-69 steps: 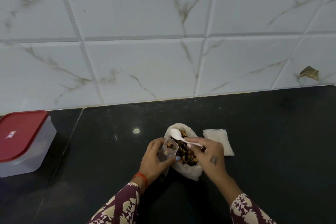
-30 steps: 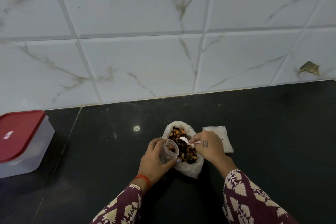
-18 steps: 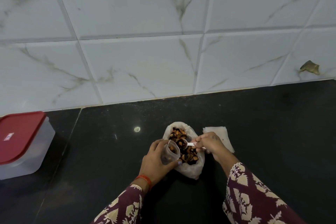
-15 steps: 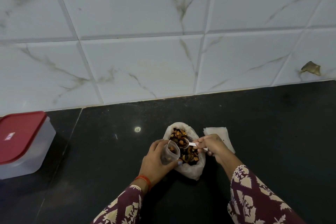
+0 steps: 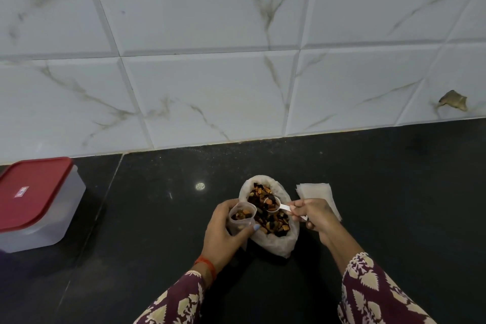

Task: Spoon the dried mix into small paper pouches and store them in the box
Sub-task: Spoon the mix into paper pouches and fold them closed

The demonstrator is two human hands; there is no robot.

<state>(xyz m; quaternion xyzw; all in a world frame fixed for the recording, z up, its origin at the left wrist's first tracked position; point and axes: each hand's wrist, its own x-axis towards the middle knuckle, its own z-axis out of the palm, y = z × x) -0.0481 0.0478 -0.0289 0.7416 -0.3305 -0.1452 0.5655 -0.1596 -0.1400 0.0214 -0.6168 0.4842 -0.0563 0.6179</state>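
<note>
A white bag [image 5: 276, 243] of brown and orange dried mix [image 5: 273, 221] lies open on the black counter. My left hand [image 5: 223, 231] grips a small translucent pouch [image 5: 240, 217], held open at the bag's left side, with some mix inside. My right hand [image 5: 314, 214] pinches the handle of a small white spoon [image 5: 273, 205]. The spoon's bowl carries a load of mix and hovers over the bag, just right of the pouch's mouth.
A stack of empty white pouches [image 5: 319, 193] lies right of the bag, partly behind my right hand. A clear box with a red lid [image 5: 31, 192], shut, stands at the counter's far left. Marble-look wall tiles [image 5: 210, 73] rise behind the counter.
My right hand dipped the spoon into the bag's mix and lifted it out loaded, bringing it beside the pouch's mouth. My left hand kept holding the pouch open.
</note>
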